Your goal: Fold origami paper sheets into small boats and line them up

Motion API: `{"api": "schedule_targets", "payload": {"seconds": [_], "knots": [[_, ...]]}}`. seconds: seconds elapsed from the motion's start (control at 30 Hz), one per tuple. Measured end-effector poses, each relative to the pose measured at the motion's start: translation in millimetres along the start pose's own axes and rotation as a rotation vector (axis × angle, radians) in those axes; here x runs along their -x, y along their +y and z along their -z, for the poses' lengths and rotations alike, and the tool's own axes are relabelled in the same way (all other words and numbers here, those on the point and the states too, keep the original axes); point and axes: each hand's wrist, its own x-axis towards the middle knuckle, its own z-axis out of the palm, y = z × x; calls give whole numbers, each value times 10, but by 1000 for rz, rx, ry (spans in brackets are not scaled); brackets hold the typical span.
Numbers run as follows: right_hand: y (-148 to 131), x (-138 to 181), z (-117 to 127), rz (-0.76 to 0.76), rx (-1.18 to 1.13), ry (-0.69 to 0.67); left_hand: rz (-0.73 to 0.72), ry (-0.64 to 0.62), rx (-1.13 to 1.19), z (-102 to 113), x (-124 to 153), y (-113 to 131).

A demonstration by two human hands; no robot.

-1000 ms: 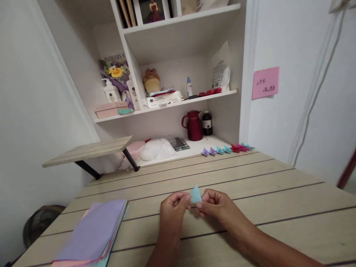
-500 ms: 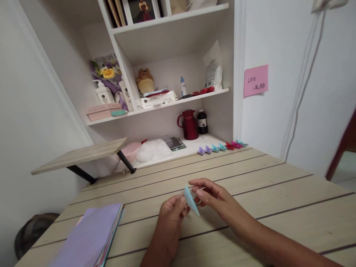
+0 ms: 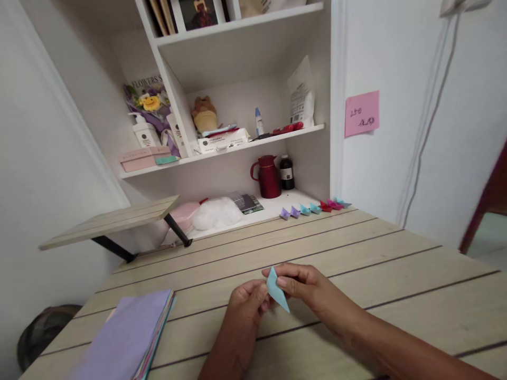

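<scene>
A small folded piece of light blue paper (image 3: 278, 293) is held up over the desk, tilted, with one pointed end downward. My left hand (image 3: 247, 303) pinches its left edge between thumb and fingers. From the other side my right hand (image 3: 303, 282) grips it too, thumb on the near face and fingers behind. The fingertips behind the paper are hidden. On the desk to the left lies a stack of coloured paper (image 3: 127, 332), lilac sheet on top.
Several small folded paper figures (image 3: 315, 208) stand in a row along the desk's back edge. Behind are a red jug (image 3: 269, 177), a dark bottle (image 3: 287, 174) and a white plastic bag (image 3: 217, 214). A small raised wooden shelf (image 3: 114, 219) stands at the back left.
My right thumb and fingers have closed onto the blue paper, which has turned to show more of its face. My left hand keeps its pinch.
</scene>
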Motion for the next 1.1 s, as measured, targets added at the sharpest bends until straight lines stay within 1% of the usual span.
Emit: {"api": "schedule_targets", "payload": {"seconds": [0.1,0.43,0.6,0.7,0.87,1.1], "knots": [[-10,2,1,1,-18,-21,-9,9,12,-1,1,-7],[-11,0,-28,-5,-41,-15,-2,6,64,35,-35,-38],[-39,9,-20,-18,-21,-31,-28,4,72,19,-27,-29],[-41,11,-11,-26,-32,-39,-25,24,78,5,-23,-14],[-37,10,-22,-33,-42,-35,-21,15,83,3,-19,-5],[-60,4,-25,-16,3,-63,-30,7,22,23,-14,-12]]}}
